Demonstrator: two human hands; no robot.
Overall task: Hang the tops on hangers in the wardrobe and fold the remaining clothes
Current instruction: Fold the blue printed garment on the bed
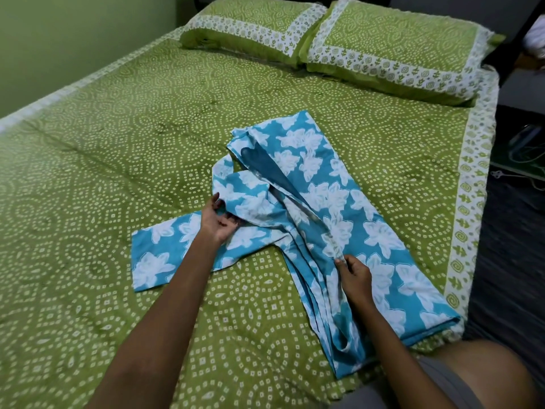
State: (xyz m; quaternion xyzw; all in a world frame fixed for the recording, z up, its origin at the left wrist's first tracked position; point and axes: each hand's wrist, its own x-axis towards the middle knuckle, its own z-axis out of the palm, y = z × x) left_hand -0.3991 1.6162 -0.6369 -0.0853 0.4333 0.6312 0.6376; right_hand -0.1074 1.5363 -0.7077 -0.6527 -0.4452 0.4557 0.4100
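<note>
Looking down from the head view: we see the blue floral garment lying on the green bed, toward four o'clock of the bedspread, one end reaching the near right edge.
Garment shape: one leg or sleeve panel runs out toward eight o'clock; the main length is bunched in long folds down the middle.
Left hand: our grip here is loosely curled at a fabric edge where the panel meets the body, thumb and fingers half closed on the cloth.
Right hand: narrow grip, fingertips pinching a ridge of the gathered folds.
Handling: we judge it thin, light cotton, limp and prone to creasing.
Where to hold: seams and hems, smoothing flat before folding.
Elsewhere: two pillows at twelve o'clock.
</note>
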